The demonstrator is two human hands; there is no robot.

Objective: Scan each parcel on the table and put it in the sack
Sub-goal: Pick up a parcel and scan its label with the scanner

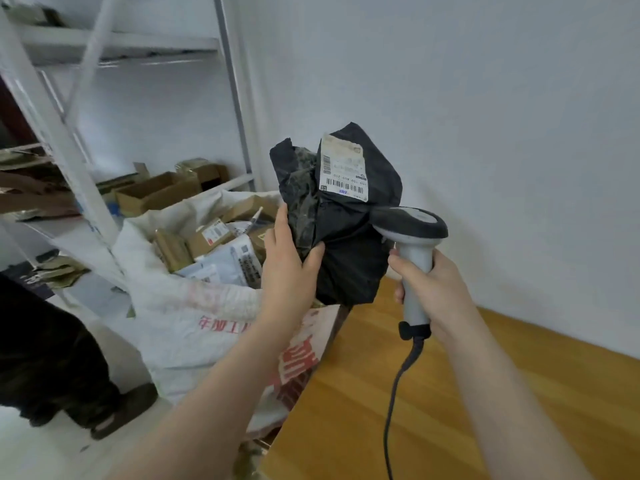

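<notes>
Left hand (291, 268) clamps a crumpled black parcel (343, 216) held up in the air above the counter (519, 393) edge, white barcode label (343, 169) facing the camera at 12 o'clock. Right hand (433, 289) is wrapped tight on the grey scanner (412, 244) handle, its head touching the parcel at 3 o'clock. White sack (194, 306), packed with parcels, sits at the parcel's 8 o'clock beside the counter.

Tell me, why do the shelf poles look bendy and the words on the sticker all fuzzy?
In the head view, the wide-angle lens bows the white shelf frame near the edge; the label on the black parcel is softly blurred, so only its barcodes show, the small print unreadable; lighting is even, without glare.
</notes>
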